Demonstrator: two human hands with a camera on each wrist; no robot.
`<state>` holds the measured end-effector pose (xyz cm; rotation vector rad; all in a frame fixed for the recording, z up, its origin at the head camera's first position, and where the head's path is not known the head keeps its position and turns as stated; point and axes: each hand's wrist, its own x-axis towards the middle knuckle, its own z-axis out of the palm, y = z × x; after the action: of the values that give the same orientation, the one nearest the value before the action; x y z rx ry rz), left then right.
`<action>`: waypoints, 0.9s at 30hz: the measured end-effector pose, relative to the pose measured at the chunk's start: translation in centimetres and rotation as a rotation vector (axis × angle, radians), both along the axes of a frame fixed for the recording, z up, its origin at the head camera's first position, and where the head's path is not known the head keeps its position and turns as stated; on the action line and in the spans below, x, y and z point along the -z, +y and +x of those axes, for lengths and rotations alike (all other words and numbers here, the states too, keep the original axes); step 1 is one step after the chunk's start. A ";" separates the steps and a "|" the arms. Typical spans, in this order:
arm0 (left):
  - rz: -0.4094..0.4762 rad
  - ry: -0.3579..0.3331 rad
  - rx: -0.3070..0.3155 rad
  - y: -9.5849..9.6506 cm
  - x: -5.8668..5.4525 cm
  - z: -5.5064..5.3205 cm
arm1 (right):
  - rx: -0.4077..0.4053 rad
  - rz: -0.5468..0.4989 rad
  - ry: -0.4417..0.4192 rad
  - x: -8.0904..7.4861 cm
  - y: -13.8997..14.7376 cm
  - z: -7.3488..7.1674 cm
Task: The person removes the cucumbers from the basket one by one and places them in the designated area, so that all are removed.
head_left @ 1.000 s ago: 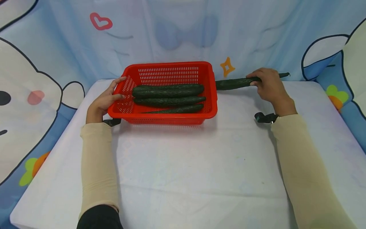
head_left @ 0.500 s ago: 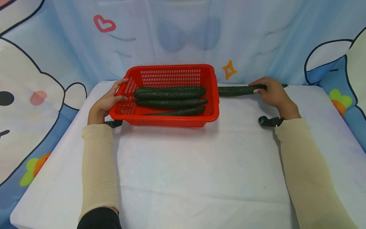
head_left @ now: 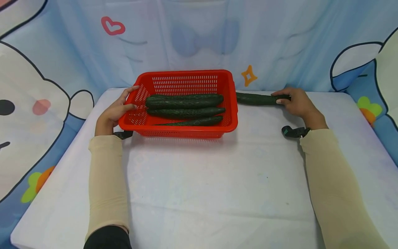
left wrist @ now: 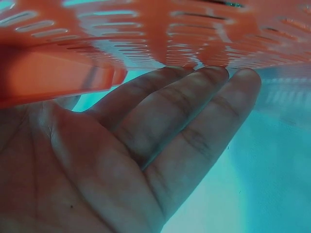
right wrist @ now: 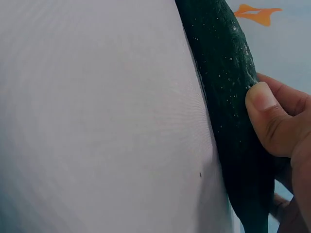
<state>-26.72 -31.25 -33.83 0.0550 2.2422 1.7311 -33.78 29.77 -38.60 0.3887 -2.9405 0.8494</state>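
Note:
In the head view, my left hand (head_left: pixel 114 112) grips the left end of a red plastic basket (head_left: pixel 178 130), thumb and index finger over the rim. The left wrist view shows the other fingers (left wrist: pixel 194 141) stretched under the slotted basket, fingertips at its surface. Several dark green cucumbers (head_left: pixel 185 101) lie lengthwise inside. To the right of the basket, my right hand (head_left: pixel 297 102) pinches another cucumber (head_left: pixel 256 99) between thumb and fingers. Its left end reaches the basket's right side, partly hidden behind the rim. The right wrist view shows the thumb (right wrist: pixel 265 104) pressed on its skin.
A white cloth (head_left: pixel 199 183) covers the table. Close behind the basket hangs a blue printed curtain (head_left: pixel 199 38). Black camera mounts, such as the right one (head_left: pixel 293 131), stick out inward from both wrists.
My right hand has come lower in the view with its cucumber, which now lies flatter; its thin end no longer shows past the hand. The left hand keeps its grip on the basket.

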 end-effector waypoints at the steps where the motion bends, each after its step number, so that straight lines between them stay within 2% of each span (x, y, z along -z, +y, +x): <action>1: 0.002 0.000 0.000 0.0 0.0 0.0 | -0.001 0.002 -0.006 0.0 0.0 0.0; 10: 0.001 -0.003 -0.002 0.0 -0.1 0.1 | 0.002 0.040 -0.055 -0.5 0.0 0.0; 27: 0.000 0.007 0.005 0.0 0.1 -0.1 | 0.000 0.117 -0.083 -1.1 -0.2 -0.2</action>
<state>-26.78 -31.25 -33.95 0.0667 2.2454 1.7307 -33.95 29.60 -37.55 0.3688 -3.0770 0.7118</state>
